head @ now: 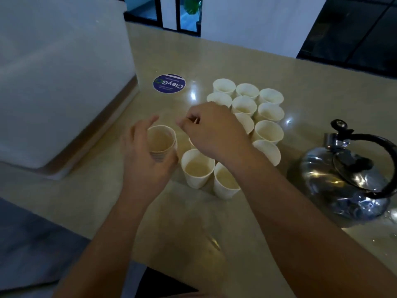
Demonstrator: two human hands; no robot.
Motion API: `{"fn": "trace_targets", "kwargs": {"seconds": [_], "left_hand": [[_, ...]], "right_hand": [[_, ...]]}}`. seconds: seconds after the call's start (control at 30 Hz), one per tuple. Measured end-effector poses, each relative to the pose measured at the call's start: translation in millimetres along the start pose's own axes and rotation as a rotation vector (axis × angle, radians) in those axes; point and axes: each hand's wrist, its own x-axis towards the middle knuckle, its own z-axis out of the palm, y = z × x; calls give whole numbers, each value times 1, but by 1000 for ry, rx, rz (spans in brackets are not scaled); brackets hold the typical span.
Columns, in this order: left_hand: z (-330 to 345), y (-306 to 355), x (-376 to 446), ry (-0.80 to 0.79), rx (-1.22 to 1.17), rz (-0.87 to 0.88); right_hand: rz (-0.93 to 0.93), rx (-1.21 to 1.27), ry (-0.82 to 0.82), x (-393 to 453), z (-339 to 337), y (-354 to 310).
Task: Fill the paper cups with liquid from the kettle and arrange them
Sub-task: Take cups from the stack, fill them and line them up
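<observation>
- The left hand (148,155) curls round a stack of nested paper cups (161,143), holding it upright above the counter (193,222), thumb on the far side, fingers wrapped under the ribbed rims.
- The right hand (211,131) hangs over the cluster of paper cups (247,117), its fingers curled with fingertips drawn together; whether they pinch anything cannot be told.
- The white, tapered cups stand touching in rows; the two nearest (197,168) hold pale liquid.
- The kettle (345,179), shiny dented metal with a black looped handle, stands on the right, apart from the cups.
- The counter is glossy beige stone; a round blue sticker (169,83) lies far left of the cups.
</observation>
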Motion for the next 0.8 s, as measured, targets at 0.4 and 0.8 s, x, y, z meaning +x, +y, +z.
{"fn": "trace_targets", "kwargs": {"seconds": [0.4,0.8], "left_hand": [[13,-33,4,125,-153,-167],[24,-41,13,-54,-411,-263]], "right_hand": [[65,-176,-180,22,36,-3],[103,-171,-204,24,43,-3]]}}
